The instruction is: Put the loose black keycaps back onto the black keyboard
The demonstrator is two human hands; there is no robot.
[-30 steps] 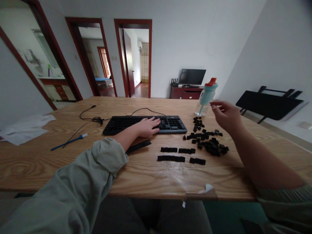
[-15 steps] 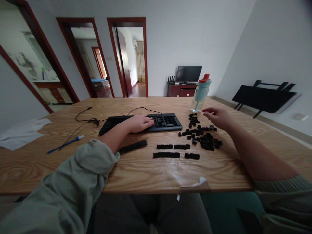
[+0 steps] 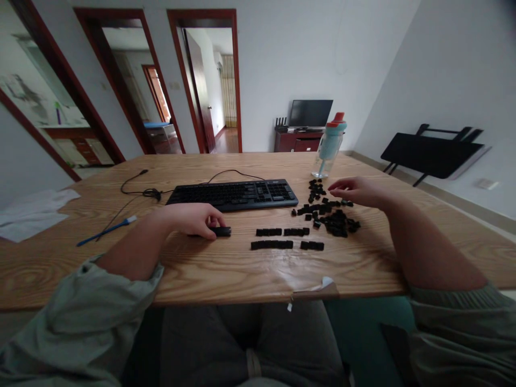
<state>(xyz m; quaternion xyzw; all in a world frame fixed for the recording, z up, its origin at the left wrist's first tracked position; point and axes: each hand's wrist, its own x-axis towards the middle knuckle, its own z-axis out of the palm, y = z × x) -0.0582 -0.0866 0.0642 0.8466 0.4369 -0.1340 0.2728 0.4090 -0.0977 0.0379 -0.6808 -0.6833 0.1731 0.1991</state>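
Curling your left fingertips (image 3: pixel 209 221) down, you now pinch the long black bar key (image 3: pixel 220 231) against the wooden table (image 3: pixel 226 274); half a second ago that left hand (image 3: pixel 189 219) lay flat on the keyboard (image 3: pixel 234 193), so it has pulled back toward you and closed on the loose piece. That suggests the work has turned from the board to this one long key. Only the bar's right end shows past your fingers: flat, matte black, narrow, lying just at 6 o'clock of the keyboard's front edge. Your right hand (image 3: pixel 355 191) has sunk from mid-air to hover low over the heap of loose keycaps (image 3: pixel 330 212), fingers drawn loosely together, thumb near forefinger; whether they grip a cap you cannot tell from here. At 3 o'clock of the bar, two short rows of keycaps (image 3: pixel 282 239) lie lined up. Farther out, a teal water bottle (image 3: pixel 328 145) stands at 12 o'clock of the heap, and a blue pen (image 3: pixel 107 231) lies at 9 o'clock beside the cable (image 3: pixel 137 194).
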